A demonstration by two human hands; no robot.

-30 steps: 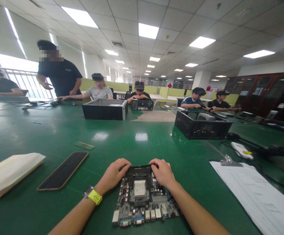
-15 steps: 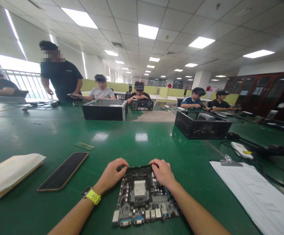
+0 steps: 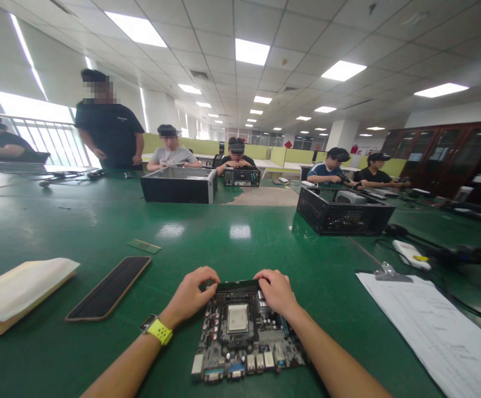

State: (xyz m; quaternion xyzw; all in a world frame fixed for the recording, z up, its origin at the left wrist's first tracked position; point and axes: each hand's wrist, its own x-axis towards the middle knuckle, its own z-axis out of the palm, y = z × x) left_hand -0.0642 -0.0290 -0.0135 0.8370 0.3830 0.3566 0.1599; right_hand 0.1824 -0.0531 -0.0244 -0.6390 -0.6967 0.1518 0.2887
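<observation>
A motherboard [image 3: 265,342] lies flat on the green table in front of me, its ports facing me and a square silver processor [image 3: 237,318] in its socket. At the board's far edge, a dark memory stick [image 3: 238,286] spans the gap between my hands. My left hand [image 3: 196,290] pinches its left end, fingers curled. On the right end, my right hand [image 3: 276,293] is closed likewise, covering the board's far right corner. The fingertips are partly hidden, and how deep the stick sits in its slot does not show. A yellow-green watch [image 3: 157,330] is on my left wrist.
Left of the board lie a phone [image 3: 110,288], a paper-wrapped packet [image 3: 20,296] and a thin green stick [image 3: 144,246]. A clipboard [image 3: 426,326] with sheets lies right. Farther off stand black computer cases [image 3: 343,213], [image 3: 178,187]. Several people are around the table.
My hands and the motherboard stay essentially in place. The standing person at the back left has straightened and drawn back an arm; the seated person in grey has pulled a hand back.
</observation>
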